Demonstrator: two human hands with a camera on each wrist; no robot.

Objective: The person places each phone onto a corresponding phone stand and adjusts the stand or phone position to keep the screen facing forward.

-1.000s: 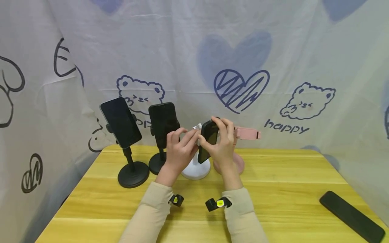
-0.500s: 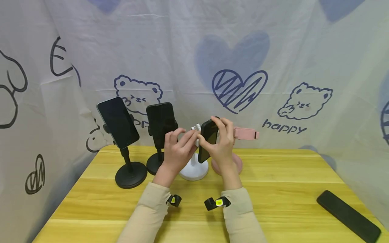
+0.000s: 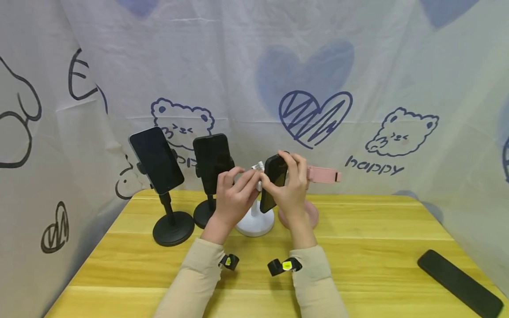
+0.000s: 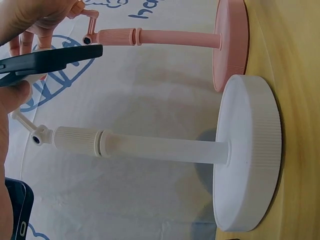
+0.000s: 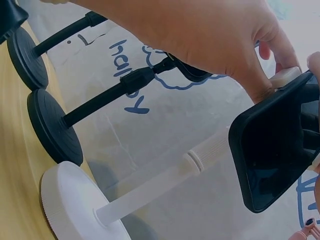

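Note:
In the head view my right hand (image 3: 293, 190) grips a black smartphone (image 3: 274, 169) by its edges, thumb on the near side and fingers over the top. My left hand (image 3: 233, 201) is right beside it, at the head of a white phone stand (image 3: 255, 226). The right wrist view has the left fingers and thumb pinching the stand's white clamp (image 5: 286, 77) at the phone's edge. The phone (image 5: 272, 155) is tilted there, screen toward the camera. From the left wrist, the phone (image 4: 60, 57) appears nearly edge-on, above the white stem (image 4: 165, 149). The clamp's back is mostly hidden.
Two black stands (image 3: 173, 229) on the left each carry a phone (image 3: 157, 160). A pink stand (image 3: 314, 214) with its clamp (image 3: 324, 174) is just behind the right hand. Another black phone (image 3: 460, 282) lies at the table's right. A printed cloth (image 3: 246, 66) hangs behind.
The phone and right fingers have shifted very slightly up and right at the white clamp. Both hands otherwise keep their places; the head view sways a little.

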